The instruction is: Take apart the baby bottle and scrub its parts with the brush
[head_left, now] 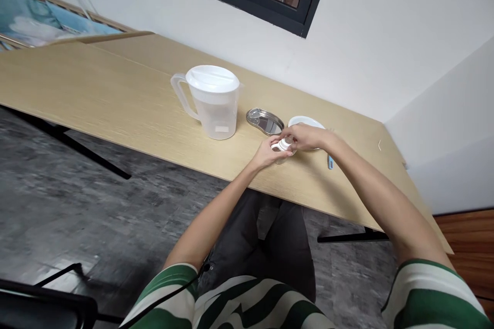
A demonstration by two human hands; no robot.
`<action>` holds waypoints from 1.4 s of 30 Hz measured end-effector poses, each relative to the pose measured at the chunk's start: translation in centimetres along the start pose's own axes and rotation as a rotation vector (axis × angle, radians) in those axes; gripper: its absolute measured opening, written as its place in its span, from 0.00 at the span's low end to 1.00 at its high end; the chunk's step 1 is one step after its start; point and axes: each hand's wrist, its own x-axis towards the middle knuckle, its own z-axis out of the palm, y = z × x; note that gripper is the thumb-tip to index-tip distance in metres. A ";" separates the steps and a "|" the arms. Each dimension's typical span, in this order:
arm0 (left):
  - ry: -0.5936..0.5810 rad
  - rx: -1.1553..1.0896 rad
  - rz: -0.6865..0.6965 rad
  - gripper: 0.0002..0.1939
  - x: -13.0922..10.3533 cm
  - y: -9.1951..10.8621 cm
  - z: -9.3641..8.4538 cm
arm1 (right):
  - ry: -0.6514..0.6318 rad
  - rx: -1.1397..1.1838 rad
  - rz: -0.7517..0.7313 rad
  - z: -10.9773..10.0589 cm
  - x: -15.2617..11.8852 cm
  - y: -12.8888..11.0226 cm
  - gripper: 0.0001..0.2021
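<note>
Both hands meet over the table near its front edge. My left hand (266,153) is wrapped round a small clear bottle with a white neck and ring (284,144). From the right, my right hand (303,136) has its fingers closed at the top of the same bottle. Just behind the hands lies a shiny metal kidney-shaped tray (265,121). A white plate or bowl (306,121) is partly hidden behind my right hand. Left of them a translucent lidded pitcher (216,108) stands upright, its handle to the left.
A blue-and-white object (330,162) lies beneath my right forearm. Farther right on the wooden table (135,97) is a thin white strip (380,145). The wall and a barred window rise behind. A black chair (42,303) stands at the lower left.
</note>
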 end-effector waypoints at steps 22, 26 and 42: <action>0.033 0.026 0.103 0.26 0.0 -0.3 -0.1 | -0.246 0.127 0.468 -1.3 4.0 -4.0 0.14; 0.048 -0.009 0.114 0.31 0.4 -0.7 -0.4 | -0.266 0.022 0.500 -1.0 4.1 -4.2 0.12; 0.044 -0.010 0.087 0.37 0.3 -1.0 -0.4 | -0.015 -0.018 0.027 0.1 0.6 -0.8 0.17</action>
